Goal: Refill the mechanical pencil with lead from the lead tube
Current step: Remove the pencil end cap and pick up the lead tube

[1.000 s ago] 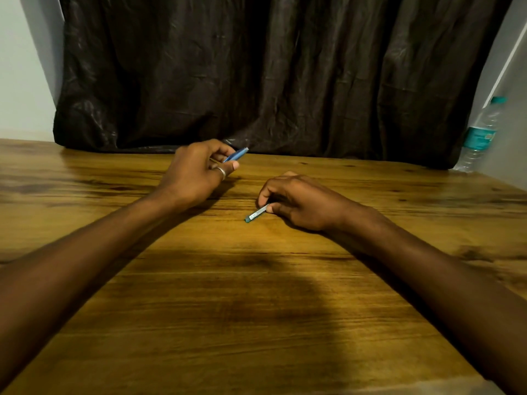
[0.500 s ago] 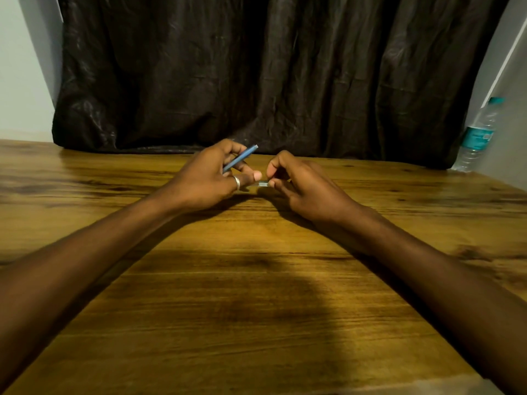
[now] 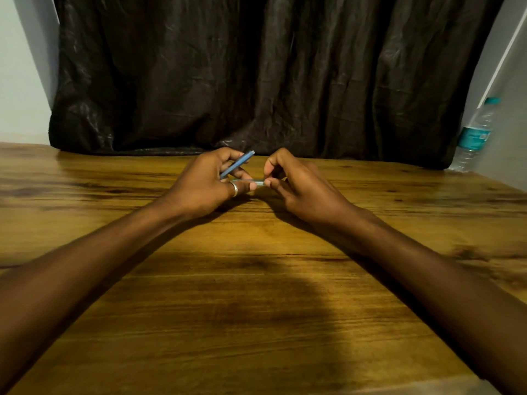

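Observation:
My left hand (image 3: pixel 206 182), with a ring on one finger, grips a blue mechanical pencil (image 3: pixel 239 163) that slants up to the right from between its fingers. My right hand (image 3: pixel 296 185) pinches a small clear lead tube (image 3: pixel 258 182) by its right end. The tube lies level between the two hands just above the table, and my left thumb touches its left end. Most of the pencil's lower part is hidden in my left hand.
The wooden table (image 3: pixel 256 309) stretches toward me. A dark curtain (image 3: pixel 256 75) hangs behind its far edge. A plastic water bottle (image 3: pixel 474 135) with a teal label stands at the far right.
My right hand lifted the lead tube off the table and carried it left to my left hand. My left hand moved right with the pencil until the hands met.

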Demonstrator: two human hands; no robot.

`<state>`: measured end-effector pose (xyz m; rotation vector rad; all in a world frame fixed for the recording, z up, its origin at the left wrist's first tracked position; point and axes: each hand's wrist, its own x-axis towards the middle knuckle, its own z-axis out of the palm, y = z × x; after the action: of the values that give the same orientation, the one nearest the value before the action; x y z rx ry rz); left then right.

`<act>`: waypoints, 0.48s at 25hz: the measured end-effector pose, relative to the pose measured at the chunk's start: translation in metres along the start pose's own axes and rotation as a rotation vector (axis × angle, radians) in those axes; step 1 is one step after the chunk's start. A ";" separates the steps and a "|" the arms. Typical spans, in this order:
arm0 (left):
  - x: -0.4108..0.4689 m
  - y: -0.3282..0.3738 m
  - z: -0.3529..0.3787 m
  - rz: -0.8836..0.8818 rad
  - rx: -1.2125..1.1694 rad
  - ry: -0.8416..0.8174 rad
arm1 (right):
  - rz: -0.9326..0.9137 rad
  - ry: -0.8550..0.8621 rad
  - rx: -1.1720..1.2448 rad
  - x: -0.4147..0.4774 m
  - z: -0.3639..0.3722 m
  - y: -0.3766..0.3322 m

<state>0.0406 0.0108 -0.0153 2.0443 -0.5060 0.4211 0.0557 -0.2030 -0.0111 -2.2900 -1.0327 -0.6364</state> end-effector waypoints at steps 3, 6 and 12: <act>0.002 -0.002 -0.001 -0.006 -0.019 0.020 | -0.014 0.043 0.018 0.001 0.002 0.003; 0.004 -0.004 -0.005 -0.005 -0.019 0.069 | 0.024 0.145 -0.017 0.003 -0.002 0.010; 0.005 -0.008 -0.010 -0.029 -0.022 0.089 | 0.230 0.175 0.141 -0.002 -0.004 0.014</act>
<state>0.0476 0.0222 -0.0137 1.9994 -0.4244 0.4848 0.0649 -0.2144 -0.0130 -2.1458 -0.6975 -0.6348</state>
